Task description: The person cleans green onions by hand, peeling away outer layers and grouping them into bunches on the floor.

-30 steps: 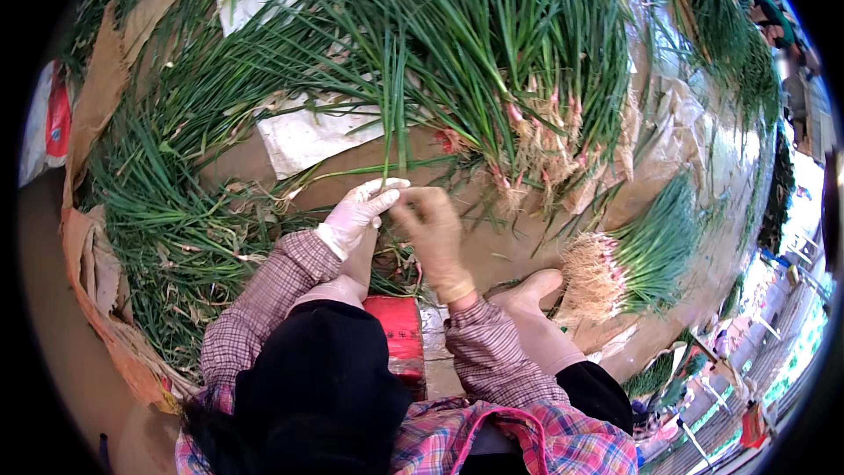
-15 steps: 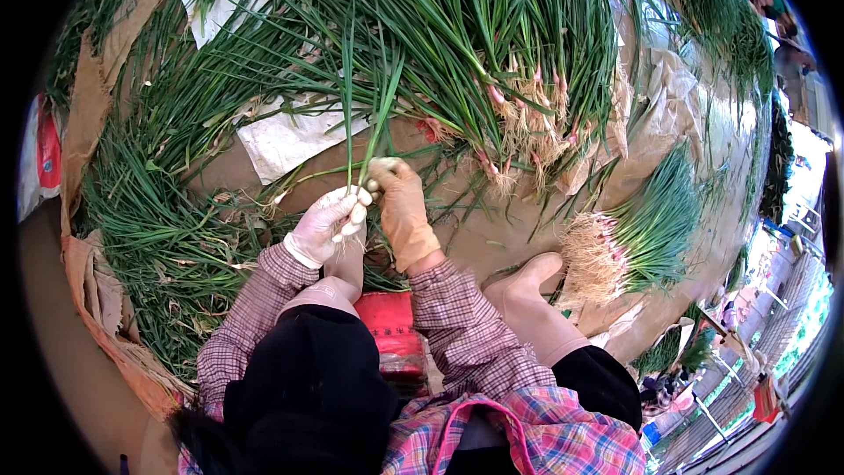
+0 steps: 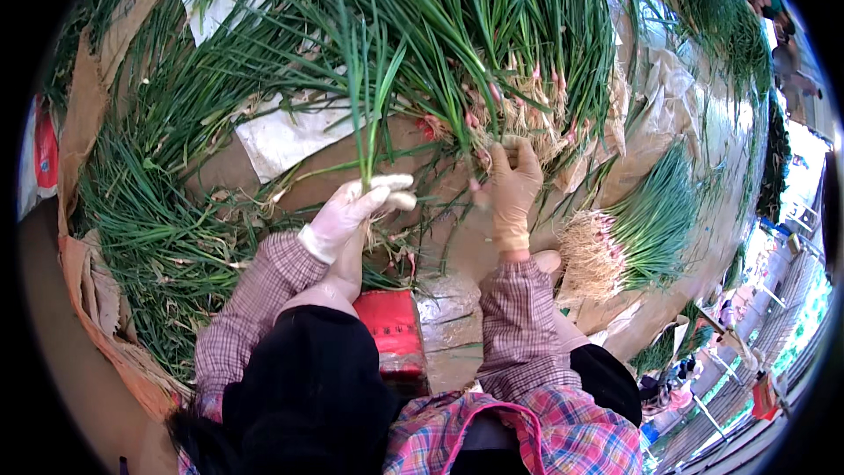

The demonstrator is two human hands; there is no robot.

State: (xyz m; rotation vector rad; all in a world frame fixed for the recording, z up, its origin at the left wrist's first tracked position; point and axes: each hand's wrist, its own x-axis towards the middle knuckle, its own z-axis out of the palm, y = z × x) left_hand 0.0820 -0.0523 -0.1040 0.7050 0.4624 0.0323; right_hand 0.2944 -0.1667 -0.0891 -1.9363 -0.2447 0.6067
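The left hand [image 3: 352,211], in a pale whitish glove, sits just left of the frame's centre. Its fingers [image 3: 391,183] are curled together, thumb against the forefinger, pinching the lower ends of a small bunch of green onion stalks [image 3: 374,105]. The stalks stand up from the grip toward the top of the frame, their leaves fanning slightly at the tips.

The right hand [image 3: 510,189], in a tan glove, is right of centre and a little higher in the frame. Its fingers [image 3: 526,157] are loosely spread and bent at the knuckles, their tips reaching into the pinkish bulb ends of the big pile of green onions [image 3: 492,44] that fills the upper middle of the frame. Whether they actually grip a stalk there cannot be told; the tips are partly lost among roots and bulbs.

A tidier bundle of trimmed onions [image 3: 633,233] lies right of the right hand, pale roots pointing left. Loose green leaves [image 3: 149,229] cover the left side. Brown paper sheeting [image 3: 694,105] lies under everything, and a white sheet [image 3: 281,136] shows above the left hand. A red bag [image 3: 396,330] sits low in the centre, between the plaid sleeves.
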